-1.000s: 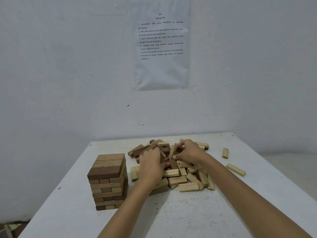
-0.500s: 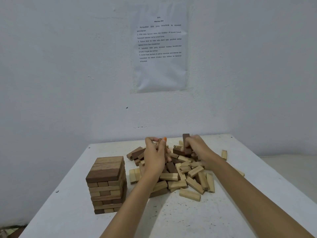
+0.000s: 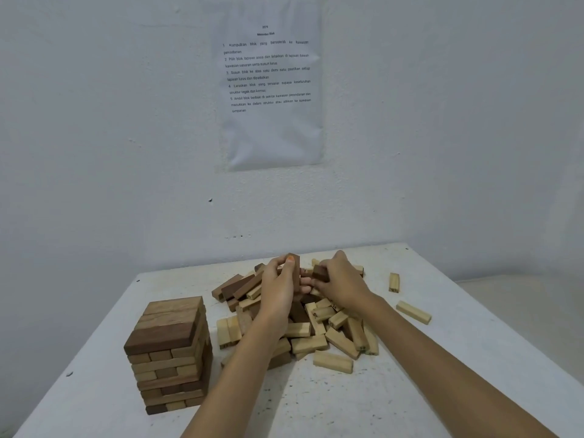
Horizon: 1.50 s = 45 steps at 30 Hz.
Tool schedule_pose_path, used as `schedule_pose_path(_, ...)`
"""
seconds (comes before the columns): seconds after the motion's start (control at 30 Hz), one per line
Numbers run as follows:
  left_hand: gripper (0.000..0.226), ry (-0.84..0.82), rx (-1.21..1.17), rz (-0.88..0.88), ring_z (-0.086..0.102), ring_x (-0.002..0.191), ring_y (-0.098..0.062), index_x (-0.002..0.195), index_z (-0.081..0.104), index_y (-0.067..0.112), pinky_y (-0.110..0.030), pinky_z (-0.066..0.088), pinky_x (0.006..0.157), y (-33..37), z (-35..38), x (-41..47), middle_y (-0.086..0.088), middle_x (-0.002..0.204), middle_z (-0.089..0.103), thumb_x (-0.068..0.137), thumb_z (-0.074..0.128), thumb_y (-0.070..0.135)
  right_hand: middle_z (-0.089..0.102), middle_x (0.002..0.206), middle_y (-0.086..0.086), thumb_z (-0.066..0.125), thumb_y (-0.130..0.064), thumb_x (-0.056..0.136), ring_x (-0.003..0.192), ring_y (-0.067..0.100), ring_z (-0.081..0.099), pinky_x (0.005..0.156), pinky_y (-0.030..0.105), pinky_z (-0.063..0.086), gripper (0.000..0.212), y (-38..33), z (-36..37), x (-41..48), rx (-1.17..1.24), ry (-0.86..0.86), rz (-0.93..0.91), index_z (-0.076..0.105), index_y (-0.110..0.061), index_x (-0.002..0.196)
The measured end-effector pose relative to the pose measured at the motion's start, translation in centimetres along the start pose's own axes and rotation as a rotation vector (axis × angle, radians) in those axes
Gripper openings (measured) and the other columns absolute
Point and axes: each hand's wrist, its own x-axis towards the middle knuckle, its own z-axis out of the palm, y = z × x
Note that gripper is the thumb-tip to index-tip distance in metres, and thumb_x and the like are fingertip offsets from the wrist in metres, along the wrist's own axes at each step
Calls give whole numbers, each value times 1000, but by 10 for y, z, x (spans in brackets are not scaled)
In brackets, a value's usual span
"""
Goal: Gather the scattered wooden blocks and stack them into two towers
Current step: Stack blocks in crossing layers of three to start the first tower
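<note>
The left hand point(image 3: 279, 287) grips an upright dark block point(image 3: 295, 271) above the pile point(image 3: 319, 330). The right hand point(image 3: 341, 279) clasps another dark block point(image 3: 319, 273); one tower point(image 3: 169, 352) stands left

A white, speckled tabletop point(image 3: 395, 403) stands in the corner of two white plastered walls point(image 3: 94, 137). A white printed paper sheet point(image 3: 271, 121) with small black numbered lines hangs on the wall, its lower edge curling.

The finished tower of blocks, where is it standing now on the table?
In the head view, the finished tower stands upright on the left part of the white table, just left of the loose block pile and the left forearm, apart from both.
</note>
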Motion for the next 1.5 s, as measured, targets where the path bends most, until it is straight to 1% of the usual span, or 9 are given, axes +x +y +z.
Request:
schedule_pose_path(0.13,21,36,51,55,65,68,-21,115,54,12,-26,55,58,-3,-4,1,-15,89,69,101,43,23,41,114,10,65,-22,91,90,27,59,79,38,53,23,-4,7,2,-109,10,35,60,-9,109)
schedule_pose_path(0.37,21,156,107,179,64,96,-29,112,59,16,-41,54,84,10,-5,-5,-8,103,64,99,48,28,53,91,-1,59,-23,95,86,17,55,65,24,43,16,-19,-9,-11,523,127,158,50,-12,102)
schedule_pose_path(0.5,18,151,75,231,64,87,-19,113,55,17,-22,54,67,20,-6,-27,1,96,59,97,52,26,62,102,2,54,-26,98,93,17,60,79,28,50,25,-32,-26,-29,784,51,212,53,-10,117)
schedule_pose_path(0.63,20,138,97,220,63,84,-16,111,58,13,-29,54,77,20,-18,-47,1,90,61,95,57,25,61,82,0,50,-18,100,62,9,50,52,17,39,15,-37,-40,-62,923,-49,186,62,-14,109)
schedule_pose_path(0.97,27,-80,327,197,59,83,-16,115,62,13,-18,48,58,0,-60,-103,-2,93,56,89,64,8,64,83,7,51,-12,100,57,9,54,48,17,41,10,-45,-34,-137,851,-170,210,60,-10,104)
schedule_pose_path(1.07,27,-116,333,138,61,89,-19,117,60,12,-23,55,65,-6,-64,-116,-1,95,56,91,59,4,62,76,0,51,-9,99,56,7,55,45,13,40,15,-50,-29,-155,792,-196,187,58,-18,90)
schedule_pose_path(1.2,23,-162,390,75,60,87,-16,112,60,15,-22,53,68,-15,-71,-128,-2,94,59,93,55,2,58,83,2,51,-7,99,65,9,54,42,9,38,7,-54,-20,-172,773,-208,189,54,-11,104)
schedule_pose_path(1.37,22,-179,414,69,60,83,-9,113,63,8,-8,47,61,-27,-79,-135,0,91,63,93,55,2,60,93,5,54,-9,97,76,14,56,71,27,48,6,-54,-10,-178,675,-175,155,55,-15,95)
schedule_pose_path(1.5,24,-185,554,148,57,90,-9,117,63,13,-19,47,78,-34,-84,-134,1,98,62,94,57,10,53,75,-6,56,-11,96,68,6,49,58,13,36,19,-56,-10,-180,499,-183,88,55,-15,78)
